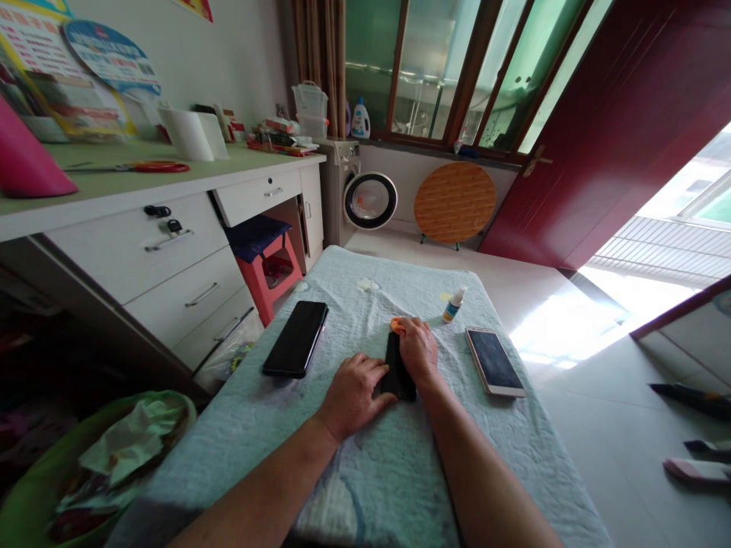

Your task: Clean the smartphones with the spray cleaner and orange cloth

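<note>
A black phone (pixel 395 371) lies in the middle of the table on a pale green cloth (pixel 371 472). My left hand (pixel 355 394) rests on the phone's near left edge with its fingers curled against it. My right hand (pixel 419 348) lies over the phone's far end, its fingers closed on a small orange cloth or pad (pixel 396 325) pressed at the phone's top. A second black phone (pixel 297 337) lies to the left and a gold-edged phone (pixel 494 361) to the right. Just beyond my right hand stands a small white spray bottle (pixel 454 304).
A white desk with drawers (pixel 171 243) runs along the left, with a red stool (pixel 268 274) under it. A green basket of rags (pixel 85 472) sits at the near left. Washing machine (pixel 365 198) and round wooden board (pixel 454 202) stand at the back. Tile floor lies to the right.
</note>
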Tool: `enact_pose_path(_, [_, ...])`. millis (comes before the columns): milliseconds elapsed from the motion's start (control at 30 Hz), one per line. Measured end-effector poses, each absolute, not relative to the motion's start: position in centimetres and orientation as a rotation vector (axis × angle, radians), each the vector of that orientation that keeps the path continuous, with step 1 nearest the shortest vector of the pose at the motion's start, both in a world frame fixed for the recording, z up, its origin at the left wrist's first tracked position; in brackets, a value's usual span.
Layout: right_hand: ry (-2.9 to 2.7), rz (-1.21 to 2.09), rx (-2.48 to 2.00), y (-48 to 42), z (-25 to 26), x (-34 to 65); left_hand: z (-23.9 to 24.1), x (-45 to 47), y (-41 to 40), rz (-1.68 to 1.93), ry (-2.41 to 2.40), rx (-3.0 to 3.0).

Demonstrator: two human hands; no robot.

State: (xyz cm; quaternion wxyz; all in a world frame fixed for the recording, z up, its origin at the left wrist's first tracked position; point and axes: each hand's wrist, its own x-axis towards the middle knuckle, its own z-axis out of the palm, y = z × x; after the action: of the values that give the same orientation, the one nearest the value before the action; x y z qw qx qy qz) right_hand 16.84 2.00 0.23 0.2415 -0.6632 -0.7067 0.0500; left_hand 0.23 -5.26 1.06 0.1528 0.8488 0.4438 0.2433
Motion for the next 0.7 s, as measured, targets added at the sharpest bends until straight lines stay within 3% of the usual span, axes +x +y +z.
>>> enact_pose_path(700, [-2.143,0.305,-1.506,1.9,0.0,16.0,1.6,0.3,-5.3,0.640,1.277,2.441])
